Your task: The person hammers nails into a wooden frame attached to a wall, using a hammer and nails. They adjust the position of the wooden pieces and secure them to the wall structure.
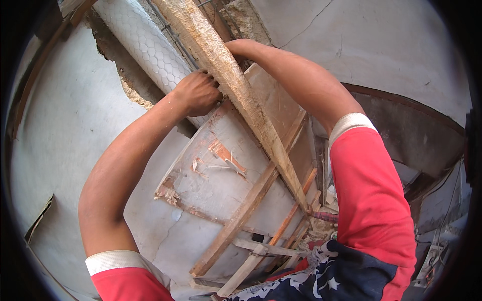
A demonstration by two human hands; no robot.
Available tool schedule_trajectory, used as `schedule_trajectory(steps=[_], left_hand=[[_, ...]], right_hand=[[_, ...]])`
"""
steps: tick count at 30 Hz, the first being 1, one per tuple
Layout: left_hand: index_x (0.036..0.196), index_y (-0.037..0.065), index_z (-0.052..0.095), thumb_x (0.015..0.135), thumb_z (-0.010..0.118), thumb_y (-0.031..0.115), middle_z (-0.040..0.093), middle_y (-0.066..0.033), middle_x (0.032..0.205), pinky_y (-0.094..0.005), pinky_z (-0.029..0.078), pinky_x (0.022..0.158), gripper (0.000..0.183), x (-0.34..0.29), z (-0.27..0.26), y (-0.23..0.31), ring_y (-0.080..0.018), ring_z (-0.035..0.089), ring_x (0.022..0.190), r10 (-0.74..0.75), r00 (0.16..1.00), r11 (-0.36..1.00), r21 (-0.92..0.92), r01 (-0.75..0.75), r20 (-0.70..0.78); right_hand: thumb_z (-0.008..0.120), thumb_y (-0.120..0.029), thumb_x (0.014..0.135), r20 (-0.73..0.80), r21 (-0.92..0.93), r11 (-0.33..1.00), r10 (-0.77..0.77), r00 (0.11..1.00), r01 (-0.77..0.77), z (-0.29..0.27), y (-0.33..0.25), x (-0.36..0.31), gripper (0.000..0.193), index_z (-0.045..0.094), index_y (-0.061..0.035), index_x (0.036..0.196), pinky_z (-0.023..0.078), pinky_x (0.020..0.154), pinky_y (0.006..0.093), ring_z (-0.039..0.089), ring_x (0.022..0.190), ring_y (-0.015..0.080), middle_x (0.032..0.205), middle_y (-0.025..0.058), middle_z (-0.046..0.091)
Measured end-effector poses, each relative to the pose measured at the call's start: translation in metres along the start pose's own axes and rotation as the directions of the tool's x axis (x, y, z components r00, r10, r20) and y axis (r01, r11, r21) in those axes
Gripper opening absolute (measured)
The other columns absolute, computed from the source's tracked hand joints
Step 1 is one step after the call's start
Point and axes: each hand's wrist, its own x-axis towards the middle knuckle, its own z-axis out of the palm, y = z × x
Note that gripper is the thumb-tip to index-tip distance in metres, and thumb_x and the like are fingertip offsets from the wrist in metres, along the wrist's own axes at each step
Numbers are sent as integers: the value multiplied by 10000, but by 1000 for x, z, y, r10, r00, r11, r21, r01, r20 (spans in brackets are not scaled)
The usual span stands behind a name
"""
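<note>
A long, rough wooden beam slants from the top of the view down to the lower right, passing between my two hands. On its left side is my left hand, fingers curled closed next to the beam; what they grip is hidden. My right hand reaches in from the right, and the beam covers its fingers. Thin metal rods run down toward my left hand. Beside them lies a thick white pipe with a hexagonal mesh pattern.
A worn board with splintered orange patches spreads below my hands. Wooden battens cross it and form a frame lower down. To the left, a pale wall has a broken, jagged edge. A cracked pale surface fills the upper right.
</note>
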Motion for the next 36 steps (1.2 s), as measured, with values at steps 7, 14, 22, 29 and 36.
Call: schedule_trajectory(steps=[7, 14, 22, 29, 36], left_hand=[[1067, 54, 747, 957, 498, 182, 694, -153, 1263, -444, 342, 1204, 301, 9, 12, -4, -291, 570, 1298, 106, 980, 989, 124, -86, -169], [1206, 38, 706, 936, 521, 149, 657, -177, 1319, -442, 360, 1199, 346, 20, 19, -15, -323, 547, 1328, 77, 997, 995, 59, -78, 18], [1274, 33, 647, 907, 556, 98, 640, -222, 1299, -464, 427, 1138, 384, 9, -6, -18, -382, 560, 1285, 127, 992, 983, -132, -127, -11], [1191, 91, 619, 899, 593, 87, 662, -195, 1156, -459, 562, 875, 293, -10, 3, -14, -362, 687, 1019, 91, 995, 991, -97, -87, 43], [1119, 130, 543, 900, 596, 107, 634, -136, 1075, -417, 562, 584, 226, -27, -4, 23, -286, 717, 688, -49, 995, 994, 93, 57, -85]], right_hand=[[651, -452, 961, -4, 56, 996, 72, 997, -72, 2, 3, 3, 598, 608, -71, 1420, 509, 997, 435, 637, 1209, 261, 1364, 178, 652], [650, -462, 955, 25, 148, 968, 202, 979, -204, 11, 8, 0, 606, 611, -75, 1419, 503, 1006, 443, 634, 1229, 270, 1380, 183, 647], [633, -389, 968, -121, 27, 997, 73, 990, -70, 18, 15, -10, 502, 692, 1, 1280, 531, 888, 382, 682, 1035, 237, 1181, 170, 732], [686, -273, 953, 186, -42, 999, -19, 982, 27, 18, 9, -14, 467, 641, 19, 1315, 524, 915, 368, 649, 1045, 230, 1232, 154, 713], [725, -95, 895, 77, -72, 895, -435, 897, 440, 2, 26, -16, 418, 639, 34, 1283, 535, 868, 373, 621, 984, 215, 1150, 163, 747]])
